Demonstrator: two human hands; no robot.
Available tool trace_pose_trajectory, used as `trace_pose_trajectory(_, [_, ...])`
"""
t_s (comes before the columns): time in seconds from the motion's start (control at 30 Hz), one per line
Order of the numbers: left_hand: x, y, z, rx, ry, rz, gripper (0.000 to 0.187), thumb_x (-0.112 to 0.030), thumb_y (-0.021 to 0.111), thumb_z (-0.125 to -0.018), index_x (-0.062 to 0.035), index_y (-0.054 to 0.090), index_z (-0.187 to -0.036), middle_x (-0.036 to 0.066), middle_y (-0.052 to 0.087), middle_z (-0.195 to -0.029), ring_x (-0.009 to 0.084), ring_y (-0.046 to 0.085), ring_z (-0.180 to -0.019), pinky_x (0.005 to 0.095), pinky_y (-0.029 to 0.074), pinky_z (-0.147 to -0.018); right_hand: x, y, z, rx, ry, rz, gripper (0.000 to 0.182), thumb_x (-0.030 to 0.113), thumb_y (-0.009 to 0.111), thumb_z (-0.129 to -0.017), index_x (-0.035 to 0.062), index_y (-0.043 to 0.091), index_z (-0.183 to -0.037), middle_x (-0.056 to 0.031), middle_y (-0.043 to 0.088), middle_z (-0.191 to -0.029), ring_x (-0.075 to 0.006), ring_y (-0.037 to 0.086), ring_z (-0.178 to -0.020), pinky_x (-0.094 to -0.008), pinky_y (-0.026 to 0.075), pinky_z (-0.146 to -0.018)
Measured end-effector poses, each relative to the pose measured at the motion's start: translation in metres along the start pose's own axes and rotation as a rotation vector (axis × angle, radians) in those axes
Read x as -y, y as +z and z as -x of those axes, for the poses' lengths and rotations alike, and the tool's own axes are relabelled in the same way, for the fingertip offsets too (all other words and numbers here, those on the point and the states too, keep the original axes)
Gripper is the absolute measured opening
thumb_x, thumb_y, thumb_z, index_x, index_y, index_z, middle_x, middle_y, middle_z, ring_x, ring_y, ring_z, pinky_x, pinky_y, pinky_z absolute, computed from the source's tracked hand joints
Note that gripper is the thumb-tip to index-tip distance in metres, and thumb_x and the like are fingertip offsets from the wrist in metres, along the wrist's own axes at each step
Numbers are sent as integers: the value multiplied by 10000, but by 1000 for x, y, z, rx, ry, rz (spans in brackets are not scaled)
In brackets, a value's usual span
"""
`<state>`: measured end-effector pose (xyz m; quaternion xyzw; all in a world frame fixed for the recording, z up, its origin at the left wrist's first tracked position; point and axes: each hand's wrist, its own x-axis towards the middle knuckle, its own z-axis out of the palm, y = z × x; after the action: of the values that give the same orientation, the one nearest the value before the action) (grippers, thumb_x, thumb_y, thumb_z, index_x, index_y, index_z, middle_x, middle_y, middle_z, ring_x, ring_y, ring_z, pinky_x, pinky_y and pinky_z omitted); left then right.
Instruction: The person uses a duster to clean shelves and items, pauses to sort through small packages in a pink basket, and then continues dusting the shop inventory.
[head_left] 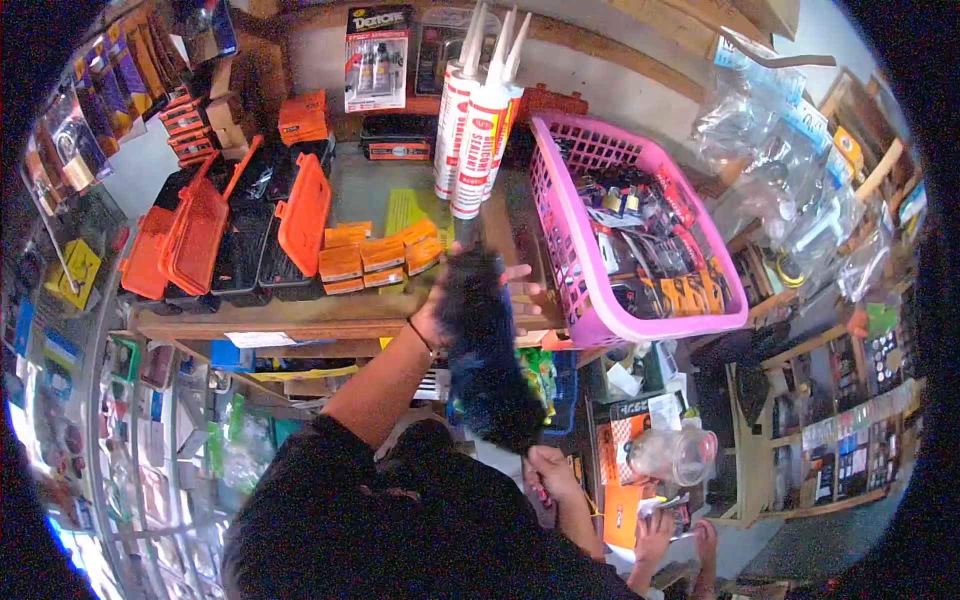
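Observation:
A long black item (495, 370), blurred and too dark to make out, hangs upright in front of the shelf. My left hand (432, 308) holds its upper part from behind, with fingertips showing past its right side. At its lower end, my right hand (552, 474) is closed around it. White silicone sealant tubes (480, 140) with pointed nozzles stand behind the item's top. Small orange boxes (382, 256) lie to the left of my left hand.
A pink basket (640, 325) of packaged goods sits on the right of the wooden shelf (290, 325). Open orange-lidded cases (195, 240) line its left. Another person's hands (655, 535) are at the lower right, near a clear jar (690, 456).

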<state>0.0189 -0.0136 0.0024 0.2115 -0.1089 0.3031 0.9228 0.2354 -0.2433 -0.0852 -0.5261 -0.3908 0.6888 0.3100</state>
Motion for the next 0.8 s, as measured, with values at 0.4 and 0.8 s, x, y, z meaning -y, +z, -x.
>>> trace_pose_trajectory(0.4, [-4,6,1,-413,103,-56,876,-733,346,-695,-51,384,-1243,159,439,-1232,377,387,-1149,553,302,-927,-15,12,1,-9,-64,-121,386,360,439,-875,71,437,-620,-19,404,-473,-94,361,-362,-217,275,-348])
trace_pose_trajectory(0.8, [-3,17,8,36,-17,-92,809,-678,248,-770,-38,380,-1248,143,449,-1232,303,415,-1146,441,295,-976,-13,10,7,28,-14,-73,359,338,433,-883,75,434,-640,-3,390,-500,-88,352,-397,-211,277,-352])
